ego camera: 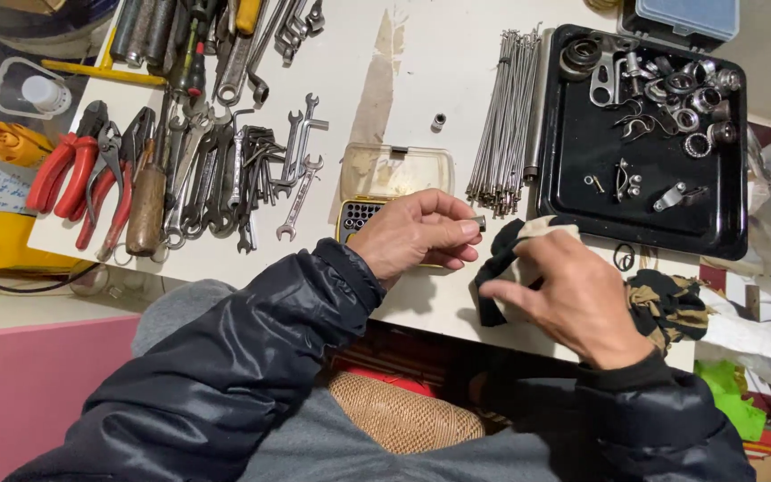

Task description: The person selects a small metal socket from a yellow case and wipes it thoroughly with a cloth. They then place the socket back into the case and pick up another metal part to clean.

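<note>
My left hand [412, 236] pinches a small grey metal part [477, 222] between thumb and fingertips, over a yellow bit case [360, 214] with an open clear lid. My right hand [573, 295] grips a dark and beige rag [510, 245] right beside that part, at the white table's [421, 80] front edge. The rag's end nearly touches the metal part. Both arms wear dark padded sleeves.
A bundle of metal spokes [506, 116] lies beside a black tray [582, 161] holding several small metal parts. Wrenches [252, 170], red-handled pliers [82, 170] and a wooden-handled tool [146, 210] cover the table's left. A small nut [439, 120] lies loose. More patterned cloth [667, 303] sits at right.
</note>
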